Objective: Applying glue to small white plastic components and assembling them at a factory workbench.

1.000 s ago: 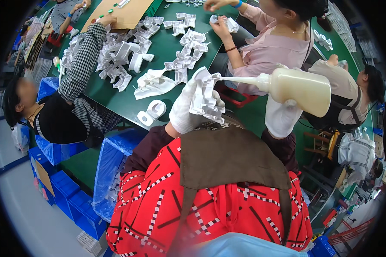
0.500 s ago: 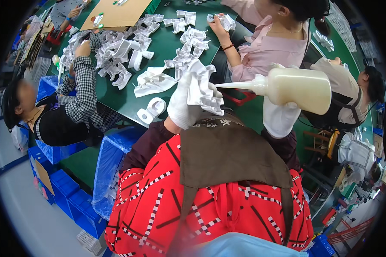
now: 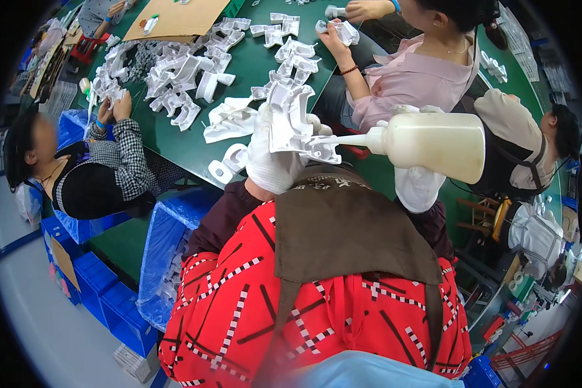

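I see a white-gloved left hand (image 3: pixel 269 163) gripping a hollow white plastic part (image 3: pixel 290 119), a white-gloved right hand (image 3: pixel 419 187) clasping a cylindrical cream plastic bottle (image 3: pixel 437 146)

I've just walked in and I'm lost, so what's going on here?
The person's gloved left hand holds a white part; the gloved right hand grips a squeeze bottle, its nozzle at that part's lower end. More white parts lie on the green table, and a co-worker in pink holds a similar piece.
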Demonstrator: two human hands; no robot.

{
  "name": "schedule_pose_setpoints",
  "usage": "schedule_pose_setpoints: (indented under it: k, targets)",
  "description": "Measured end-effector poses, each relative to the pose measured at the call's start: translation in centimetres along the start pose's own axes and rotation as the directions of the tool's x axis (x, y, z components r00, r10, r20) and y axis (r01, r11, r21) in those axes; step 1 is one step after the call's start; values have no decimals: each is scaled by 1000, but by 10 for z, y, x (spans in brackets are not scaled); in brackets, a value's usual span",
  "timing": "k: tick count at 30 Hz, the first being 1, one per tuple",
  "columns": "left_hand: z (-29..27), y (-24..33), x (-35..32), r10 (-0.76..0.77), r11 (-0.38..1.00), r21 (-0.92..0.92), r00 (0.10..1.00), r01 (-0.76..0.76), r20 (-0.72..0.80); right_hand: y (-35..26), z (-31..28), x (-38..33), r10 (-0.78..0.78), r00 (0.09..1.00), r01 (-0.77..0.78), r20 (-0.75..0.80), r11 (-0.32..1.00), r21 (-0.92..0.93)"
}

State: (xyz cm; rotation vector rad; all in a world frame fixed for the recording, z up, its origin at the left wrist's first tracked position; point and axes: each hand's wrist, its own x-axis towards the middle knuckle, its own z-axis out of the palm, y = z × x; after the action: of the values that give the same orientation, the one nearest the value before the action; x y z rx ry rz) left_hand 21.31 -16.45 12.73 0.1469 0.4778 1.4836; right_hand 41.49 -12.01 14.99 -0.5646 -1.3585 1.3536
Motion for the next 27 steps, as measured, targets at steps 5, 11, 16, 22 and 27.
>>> schedule_pose_setpoints:
  k: [5, 11, 16, 22, 27]
  targets:
    - [-4, -4, 1, 8, 998, 61, 1000, -7, -15, 0, 4, -2, 125, 985, -109, -118, 985, 132]
    - [-7, -7, 6, -24, 996, 84, 999, 28, -49, 0, 5, 2, 0, 1000, 6, -27, 977, 215]
    - [-5, -10, 5, -10, 996, 85, 998, 16, -67, 4, 5, -3, -26, 1000, 27, -16, 999, 19]
    - [-9, -12, 7, 18, 993, 115, 999, -14, -32, 4, 2, -3, 102, 993, -97, 66, 993, -70]
    - [-12, -12, 5, 26, 991, 133, 1000, -27, 6, 5, 9, 0, 179, 977, -195, 115, 971, 141]
